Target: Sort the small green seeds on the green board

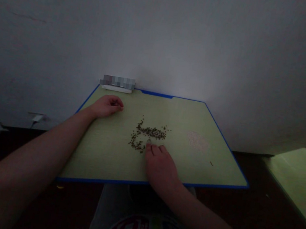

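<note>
A loose scatter of small dark beads or seeds (pixel 153 133) lies across the middle of the pale yellow-green tabletop (pixel 99 160). My right hand (pixel 161 166) rests at the near side of this scatter, its fingers bent together and the tips down among the nearest grains. Whatever those fingertips pinch is too small to make out. To the upper left, apart from the grains, my left hand (pixel 108 106) lies on its side on the table. Its fingers are curled in and the thumb meets the index finger; anything between them cannot be made out.
A faint spread of pale, tiny grains (pixel 197 141) lies on the right, with a short dark sliver (pixel 211 163) near it. A white box-like object (pixel 117 85) sits at the back left corner. Blue edging (pixel 217 185) rims the table, which stands against a wall (pixel 180 49).
</note>
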A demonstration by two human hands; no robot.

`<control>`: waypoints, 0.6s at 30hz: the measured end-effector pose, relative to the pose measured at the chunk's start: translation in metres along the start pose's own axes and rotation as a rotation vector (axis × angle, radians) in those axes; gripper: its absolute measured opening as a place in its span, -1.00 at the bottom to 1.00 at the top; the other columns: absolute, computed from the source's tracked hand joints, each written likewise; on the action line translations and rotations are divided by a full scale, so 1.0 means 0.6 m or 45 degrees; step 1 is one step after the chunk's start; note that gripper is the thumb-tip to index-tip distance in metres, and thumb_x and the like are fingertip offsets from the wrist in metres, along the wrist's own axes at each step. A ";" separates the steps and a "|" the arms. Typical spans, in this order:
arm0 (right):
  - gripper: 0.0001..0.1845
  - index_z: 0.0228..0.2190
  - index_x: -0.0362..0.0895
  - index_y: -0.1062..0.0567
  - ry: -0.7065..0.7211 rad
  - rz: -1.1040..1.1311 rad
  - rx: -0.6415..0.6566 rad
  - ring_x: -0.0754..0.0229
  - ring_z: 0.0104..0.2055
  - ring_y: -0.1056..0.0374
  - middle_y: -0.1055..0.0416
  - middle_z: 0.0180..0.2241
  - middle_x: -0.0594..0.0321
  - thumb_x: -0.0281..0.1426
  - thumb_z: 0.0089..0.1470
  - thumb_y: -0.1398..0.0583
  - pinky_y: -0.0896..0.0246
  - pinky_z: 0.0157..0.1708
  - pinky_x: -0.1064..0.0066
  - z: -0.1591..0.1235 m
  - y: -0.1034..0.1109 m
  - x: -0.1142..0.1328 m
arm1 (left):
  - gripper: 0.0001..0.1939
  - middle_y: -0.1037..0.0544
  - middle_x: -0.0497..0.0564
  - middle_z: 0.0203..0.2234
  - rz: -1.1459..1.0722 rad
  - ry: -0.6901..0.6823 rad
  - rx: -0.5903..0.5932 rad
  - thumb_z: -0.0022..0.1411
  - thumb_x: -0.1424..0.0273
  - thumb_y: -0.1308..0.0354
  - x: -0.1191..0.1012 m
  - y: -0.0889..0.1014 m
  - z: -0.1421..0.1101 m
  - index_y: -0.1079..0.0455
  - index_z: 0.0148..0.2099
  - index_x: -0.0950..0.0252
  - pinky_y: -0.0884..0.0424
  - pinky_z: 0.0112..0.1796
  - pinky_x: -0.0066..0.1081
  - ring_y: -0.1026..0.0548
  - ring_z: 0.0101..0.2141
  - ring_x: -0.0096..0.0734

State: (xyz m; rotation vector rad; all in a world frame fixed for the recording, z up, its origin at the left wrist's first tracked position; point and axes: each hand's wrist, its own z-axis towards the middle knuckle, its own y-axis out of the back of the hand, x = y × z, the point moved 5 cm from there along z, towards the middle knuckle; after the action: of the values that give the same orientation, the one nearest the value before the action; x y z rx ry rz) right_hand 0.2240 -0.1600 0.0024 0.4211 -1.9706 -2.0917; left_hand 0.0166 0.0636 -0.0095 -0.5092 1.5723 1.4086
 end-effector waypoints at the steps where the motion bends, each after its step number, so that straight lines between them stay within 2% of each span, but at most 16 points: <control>1: -0.53 0.12 -0.41 -0.41 -0.013 -0.005 0.009 -0.03 -0.07 -0.40 -0.50 -0.04 -0.20 -0.63 0.20 -0.05 -0.37 -0.09 0.18 0.008 0.001 -0.002 | -0.74 -0.34 -0.14 -0.67 -0.004 0.003 0.008 -0.08 0.25 -0.26 0.000 0.000 0.000 -0.43 -0.35 0.32 -0.16 -0.55 -0.49 -0.27 -0.62 -0.54; 5: -0.54 0.10 -0.40 -0.44 -0.092 -0.050 0.050 -0.02 -0.08 -0.42 -0.51 -0.04 -0.21 -0.65 0.20 -0.03 -0.35 -0.07 0.19 0.016 0.003 -0.031 | -0.73 -0.33 -0.15 -0.66 -0.007 0.011 0.002 -0.09 0.25 -0.26 -0.002 0.002 -0.002 -0.43 -0.35 0.32 -0.16 -0.54 -0.48 -0.27 -0.61 -0.53; 10: -0.48 0.15 -0.40 -0.41 -0.180 -0.085 0.105 0.00 -0.04 -0.44 -0.50 0.02 -0.19 -0.68 0.18 0.00 -0.31 0.01 0.21 -0.011 -0.003 -0.089 | -0.71 -0.34 -0.13 -0.65 0.008 0.043 -0.004 -0.08 0.23 -0.26 -0.001 0.002 -0.003 -0.43 -0.34 0.33 -0.16 -0.53 -0.46 -0.28 -0.60 -0.51; 14: -0.46 0.17 -0.38 -0.41 -0.235 -0.129 0.075 0.01 -0.04 -0.46 -0.51 0.05 -0.15 -0.66 0.19 0.00 -0.30 0.02 0.22 -0.032 -0.011 -0.136 | -0.72 -0.32 -0.14 -0.66 0.009 0.042 -0.005 -0.06 0.24 -0.26 0.000 0.002 -0.004 -0.43 -0.33 0.33 -0.15 -0.52 -0.46 -0.26 -0.60 -0.50; 18: -0.46 0.18 -0.36 -0.41 -0.208 -0.158 0.045 0.01 -0.04 -0.46 -0.50 0.07 -0.10 -0.65 0.19 -0.02 -0.33 0.02 0.23 -0.051 -0.018 -0.155 | -0.73 -0.32 -0.14 -0.66 -0.005 0.055 -0.012 -0.08 0.25 -0.26 0.000 0.003 -0.004 -0.44 -0.34 0.32 -0.14 -0.53 -0.46 -0.25 -0.61 -0.51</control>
State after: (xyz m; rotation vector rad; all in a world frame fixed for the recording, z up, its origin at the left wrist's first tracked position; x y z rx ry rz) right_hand 0.3220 -0.1536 -0.0056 0.4008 -2.1253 -2.2345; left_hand 0.0143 0.0619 -0.0085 -0.5509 1.5987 1.4113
